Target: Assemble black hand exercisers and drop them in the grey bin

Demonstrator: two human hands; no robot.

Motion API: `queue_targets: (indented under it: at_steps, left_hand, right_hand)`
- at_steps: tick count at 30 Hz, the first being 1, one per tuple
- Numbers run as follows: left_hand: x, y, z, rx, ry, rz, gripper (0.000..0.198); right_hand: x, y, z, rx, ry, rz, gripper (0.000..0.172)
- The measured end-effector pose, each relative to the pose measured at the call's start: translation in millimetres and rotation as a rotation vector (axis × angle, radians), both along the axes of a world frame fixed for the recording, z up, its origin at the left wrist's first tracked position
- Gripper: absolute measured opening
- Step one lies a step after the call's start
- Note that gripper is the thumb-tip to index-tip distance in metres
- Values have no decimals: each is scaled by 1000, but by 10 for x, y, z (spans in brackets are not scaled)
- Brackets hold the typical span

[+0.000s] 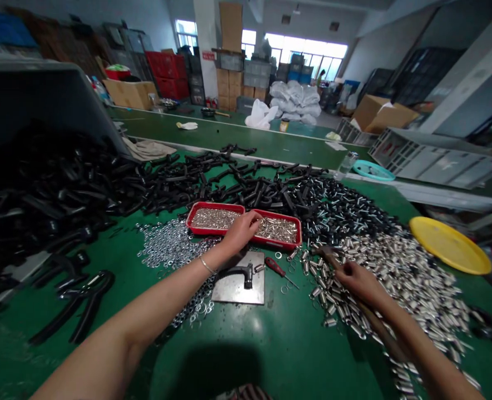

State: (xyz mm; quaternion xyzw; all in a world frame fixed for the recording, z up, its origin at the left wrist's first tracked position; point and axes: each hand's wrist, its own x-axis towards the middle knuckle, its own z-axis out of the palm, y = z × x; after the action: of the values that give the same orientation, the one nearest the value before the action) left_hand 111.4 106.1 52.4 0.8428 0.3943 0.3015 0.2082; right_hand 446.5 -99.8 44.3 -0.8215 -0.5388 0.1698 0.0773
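My left hand [241, 231] hovers where two red trays meet, its fingertips pinched at the edge of the right tray [276, 243], which holds small metal pins. Whatever sits in that pinch is too small to make out. The left tray [192, 223] also holds tiny metal parts. Below that hand, a black plastic handle part [233, 270] lies on a metal plate [237, 294], with a spring [259, 268] beside it. Wrapped round the wooden handle of a hammer [331, 258], my right hand [360, 283] rests at the edge of a pile of springs [404, 278].
A red-handled screwdriver [275, 266] lies right of the plate. Loose washers [166, 244] spread at left. Black handle parts [179, 178] heap along the back and from a large grey bin [54, 83]. A yellow lid [450, 244] and dark bolts [341, 205] are at right.
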Motion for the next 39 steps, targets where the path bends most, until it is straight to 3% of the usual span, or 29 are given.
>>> queue_targets:
  at_steps: [4, 8, 9, 11, 14, 17, 20, 22, 26, 28, 29, 32, 33, 36, 39]
  left_hand:
    - [-567, -263, -59, -42, -108, -11, 17]
    - [-858, -563, -99, -245, -133, 4, 8]
    - [-855, -624, -114, -263, -122, -15, 8]
    - [-784, -712, -160, -249, -82, -56, 12]
    - [-613, -766, -263, -224, -5, -54, 15]
    - [-485, -772, -376, -227, 69, -17, 17]
    - [-430, -770, -447, -211, 137, 20, 17]
    - [-418, -764, -447, -138, 194, 5, 17]
    - [-418, -742, -349, 169, 389, -273, 23]
    - [-446, -751, -299, 232, 443, -348, 26]
    - [-471, -767, -287, 219, 441, -334, 34]
    - [-585, -852, -318, 106, 375, -243, 100]
    - [-625, -885, -345, 67, 353, -231, 112]
    - [-702, -950, -429, -28, 307, -235, 115]
    - [-709, -948, -467, -101, 258, -240, 112]
  right_hand:
    - [-423, -298, 250, 182, 215, 24, 32]
    - [-928, -614, 197, -132, 712, 125, 42]
    - [-1003, -620, 148, -151, 716, 170, 43]
    - [-1085, -536, 64, -25, 595, 225, 42]
    - [-1124, -321, 71, 212, 457, 127, 42]
    - [-1193, -216, 205, 140, 631, 36, 40]
    - [-1292, -236, 261, 52, 687, 90, 37]
    - [-1342, -260, 200, 55, 655, 116, 37]
    - [-1366, -252, 29, -15, 715, 119, 38]
    - [-1372, -230, 46, -12, 626, 189, 38]
    - [-1386, -222, 90, 16, 559, 234, 37]
    - [-1485, -204, 279, 152, 438, 312, 36]
    - [-1532, -194, 324, 193, 420, 316, 36]
    - [-1657, -124, 306, 227, 343, 345, 36]
    - [-1676, -16, 116, 116, 347, 392, 35]
